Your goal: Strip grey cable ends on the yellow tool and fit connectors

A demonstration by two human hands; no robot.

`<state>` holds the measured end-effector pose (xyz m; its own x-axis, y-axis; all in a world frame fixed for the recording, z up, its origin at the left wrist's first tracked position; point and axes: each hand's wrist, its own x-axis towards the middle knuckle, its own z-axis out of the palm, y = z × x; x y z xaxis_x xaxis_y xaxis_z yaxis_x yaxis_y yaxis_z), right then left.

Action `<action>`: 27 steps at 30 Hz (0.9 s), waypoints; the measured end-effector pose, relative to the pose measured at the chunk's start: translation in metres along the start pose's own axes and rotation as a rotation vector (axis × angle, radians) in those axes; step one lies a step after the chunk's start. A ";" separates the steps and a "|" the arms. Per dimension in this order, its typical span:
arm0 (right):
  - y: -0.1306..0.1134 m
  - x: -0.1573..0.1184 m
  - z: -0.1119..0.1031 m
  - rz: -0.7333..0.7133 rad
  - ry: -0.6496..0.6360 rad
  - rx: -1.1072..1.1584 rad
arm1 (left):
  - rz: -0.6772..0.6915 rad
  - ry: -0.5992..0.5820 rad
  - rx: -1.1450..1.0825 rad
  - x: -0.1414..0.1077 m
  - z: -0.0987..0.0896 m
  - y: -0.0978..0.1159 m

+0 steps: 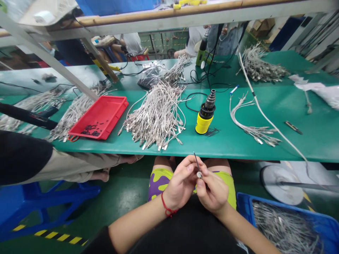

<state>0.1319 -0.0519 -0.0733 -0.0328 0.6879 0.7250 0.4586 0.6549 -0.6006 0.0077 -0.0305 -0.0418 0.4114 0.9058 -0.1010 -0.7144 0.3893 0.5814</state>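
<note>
Well, from here I see a long green workbench carrying a heap of braided cables, a red tray and a yellow-handled tool, while a blue crate full of cables sits low at right. Just below the bench's front edge, the left hand and right hand come together. Their fingers close in a tight pinch on a thin metal pin and a small silver disc, held between both hands.
</note>
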 end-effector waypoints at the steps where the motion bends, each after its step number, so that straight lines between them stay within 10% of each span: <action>1: -0.002 0.001 -0.002 0.083 -0.013 0.043 | 0.006 -0.001 0.045 0.003 -0.006 -0.003; 9: -0.006 0.020 -0.018 0.800 0.085 0.750 | -0.283 -0.354 0.622 0.010 -0.078 -0.043; 16: -0.005 0.057 -0.038 0.923 0.189 1.086 | -0.462 -0.538 0.792 -0.001 -0.106 -0.049; 27: 0.013 0.066 -0.047 0.983 0.200 1.134 | -0.470 -0.384 0.891 -0.009 -0.152 -0.072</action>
<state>0.1777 -0.0132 -0.0175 0.0307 0.9910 -0.1305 -0.6841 -0.0743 -0.7256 -0.0304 -0.0419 -0.2053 0.7980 0.5239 -0.2979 0.1670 0.2828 0.9445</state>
